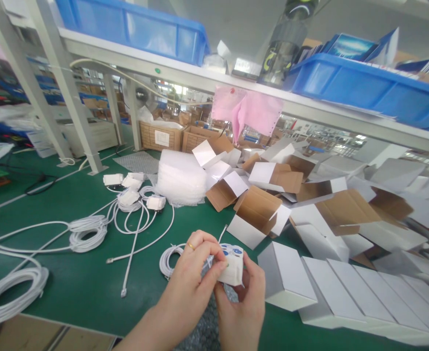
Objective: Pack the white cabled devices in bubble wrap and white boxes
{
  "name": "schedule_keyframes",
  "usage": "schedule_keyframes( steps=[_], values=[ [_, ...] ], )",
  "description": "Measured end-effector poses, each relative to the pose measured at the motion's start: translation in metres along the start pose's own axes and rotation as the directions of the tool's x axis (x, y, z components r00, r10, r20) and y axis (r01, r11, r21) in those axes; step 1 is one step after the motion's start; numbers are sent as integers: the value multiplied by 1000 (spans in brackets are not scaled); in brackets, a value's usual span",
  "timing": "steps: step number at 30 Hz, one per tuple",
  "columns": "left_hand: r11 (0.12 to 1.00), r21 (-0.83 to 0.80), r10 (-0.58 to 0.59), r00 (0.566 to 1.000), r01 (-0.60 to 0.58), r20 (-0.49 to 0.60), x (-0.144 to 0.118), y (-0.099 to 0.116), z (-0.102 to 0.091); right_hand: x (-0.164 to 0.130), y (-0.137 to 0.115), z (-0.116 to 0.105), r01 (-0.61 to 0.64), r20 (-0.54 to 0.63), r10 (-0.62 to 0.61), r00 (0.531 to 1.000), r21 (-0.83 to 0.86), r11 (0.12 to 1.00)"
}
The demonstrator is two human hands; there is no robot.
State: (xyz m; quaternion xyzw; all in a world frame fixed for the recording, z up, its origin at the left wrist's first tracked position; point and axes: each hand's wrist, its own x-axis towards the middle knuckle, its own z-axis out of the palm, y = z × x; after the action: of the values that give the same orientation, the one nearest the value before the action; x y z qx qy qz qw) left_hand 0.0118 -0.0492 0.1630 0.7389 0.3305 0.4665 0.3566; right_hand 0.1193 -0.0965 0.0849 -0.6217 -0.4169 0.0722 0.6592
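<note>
Grip of the left hand, which wears a ring, is pinched on a small white module, thumb and fingertips at its near left side. The right hand's grip is closed round the same module from the right and below, so both share the hold. Blue markings show on the module's upper face. It is held above the green bench, near the front edge, with bubble wrap under the hands.

Just left of the hands lies a cable coil, partly hidden by the left one. Farther left, more white modules sit bunched among looped white cables, two plug ends pointing toward the front. A stack of white foam sheets stands behind.

On the right, closed white boxes lean in a row, the nearest just beside the right hand. Beyond them, open boxes with brown insides lie heaped at angles.

Above runs a shelf bearing two blue bins and a bottle; pink sheets hang from its edge.
</note>
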Motion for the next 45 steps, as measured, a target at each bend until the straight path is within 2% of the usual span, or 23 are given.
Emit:
schedule_keyframes(
  steps=[16,21,23,26,30,32,34,36,39,41,43,44,45],
  values=[
    [996,-18,-84,996,84,-12,1,4,3,-3,5,1,-29,17,28,999,38,999],
    [967,-141,-218,976,214,-15,6,3,2,-3,-5,0,-181,59,175,983,122,976],
    [962,-161,-225,974,222,1,7,3,2,-3,-8,1,-244,78,234,969,165,956],
    [962,-165,-223,975,219,-6,6,4,3,-5,-10,2,-265,91,252,963,192,945],
    [974,-142,-186,981,177,-52,5,2,3,-3,-8,1,-165,62,158,985,120,979],
    [975,-158,-168,984,157,-59,5,-1,0,1,-5,-2,-30,25,30,999,25,999],
    [963,-190,-200,979,190,-34,6,-6,-6,6,-2,-5,139,31,-136,990,-111,984],
    [941,-203,-271,962,272,32,8,-10,-14,12,2,-8,310,125,-288,949,-223,924],
    [916,-151,-345,922,371,175,12,-16,-23,18,9,-10,499,310,-433,847,-179,848],
    [908,-132,-361,902,398,235,12,-19,-25,23,12,-12,502,377,-434,819,-102,859],
    [874,-186,-400,883,448,248,11,-24,-24,31,12,-15,461,448,-394,803,-47,886],
    [834,-242,-441,863,495,246,10,-27,-24,36,10,-16,458,497,-391,775,-16,889],
    [779,-302,-493,834,549,246,10,-29,-23,42,7,-17,465,556,-401,728,30,885]
  ],
)
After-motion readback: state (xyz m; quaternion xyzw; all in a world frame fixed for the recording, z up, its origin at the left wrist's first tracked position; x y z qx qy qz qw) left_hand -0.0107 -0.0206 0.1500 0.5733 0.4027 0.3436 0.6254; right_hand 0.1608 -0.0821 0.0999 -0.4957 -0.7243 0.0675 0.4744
